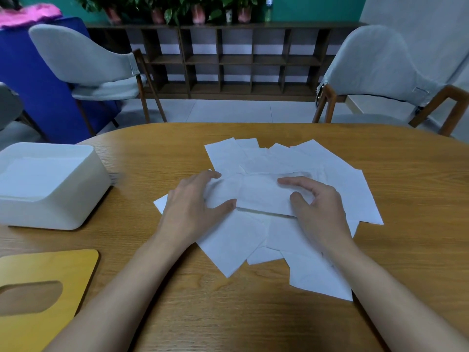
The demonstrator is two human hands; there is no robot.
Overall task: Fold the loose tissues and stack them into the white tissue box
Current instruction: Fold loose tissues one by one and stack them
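Observation:
Several loose white tissues [337, 179] lie spread over the middle of the wooden table [406, 250]. On top of them sits one folded tissue [264, 196], a long narrow strip. My left hand [193, 209] pinches its left end between thumb and fingers. My right hand [317, 207] grips its right end the same way. The white tissue box [63, 207] stands open at the left of the table, apart from both hands, with folded tissues [33, 174] lying flat inside.
A yellow wooden lid [50, 270] with an oval slot lies at the near left. Grey chairs stand beyond the table at the far left [88, 64] and far right [380, 72]. A dark shelf unit [228, 59] lines the back wall.

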